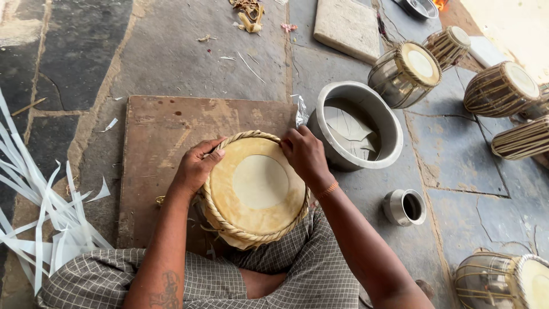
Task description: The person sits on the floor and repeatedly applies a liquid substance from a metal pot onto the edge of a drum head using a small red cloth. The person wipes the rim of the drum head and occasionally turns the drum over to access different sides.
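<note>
1. One wooden board [166, 143] is laid on a stone-slab floor [171, 51].
2. One steel basin [357, 126] is seen at two o'clock; five strapped drums [407, 73] lie beyond.
3. One round drumhead [254, 189], braid-rimmed, is held centrally over the lap.
4. The rim is grasped by the left hand [197, 169] and pinched by the right hand [303, 153].

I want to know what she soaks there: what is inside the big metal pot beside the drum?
Inside the big metal pot lie pale, flat sheet pieces, seemingly in water. Whatever is beneath them, and behind the near wall, is covered.
</note>
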